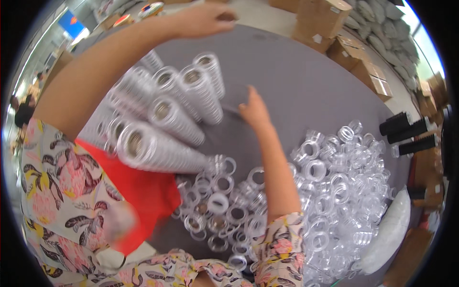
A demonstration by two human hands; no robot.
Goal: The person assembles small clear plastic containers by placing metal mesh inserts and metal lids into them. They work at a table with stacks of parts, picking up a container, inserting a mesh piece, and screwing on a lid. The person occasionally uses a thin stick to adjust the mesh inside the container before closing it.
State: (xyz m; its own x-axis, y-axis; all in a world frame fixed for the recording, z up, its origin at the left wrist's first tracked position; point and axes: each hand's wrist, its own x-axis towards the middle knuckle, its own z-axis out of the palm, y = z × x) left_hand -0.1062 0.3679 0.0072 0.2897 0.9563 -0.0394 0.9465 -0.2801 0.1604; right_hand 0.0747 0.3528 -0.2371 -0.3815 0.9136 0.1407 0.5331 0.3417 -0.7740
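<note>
My left hand [209, 20] is stretched over the far edge of the round table, its fingers loosely curled with a gap between them and nothing visible inside. Beneath that arm stand several tall stacks of clear plastic rings [165, 148], leaning outward in the fisheye picture. To the right of them my right hand [256, 111] hovers over the grey tabletop [296, 95], index finger and thumb apart. A faint translucent streak lies beside its thumb, too blurred to make out. Loose clear plastic rings [315, 170] are heaped around and to the right of my right forearm.
Red cloth [143, 191] hangs at the near left, by the stacks. A filled white plastic bag [389, 234] lies at the right edge. Black rolls [406, 131] stick out at the right. Cardboard boxes [320, 24] and piled grey sacks [382, 33] stand beyond the table.
</note>
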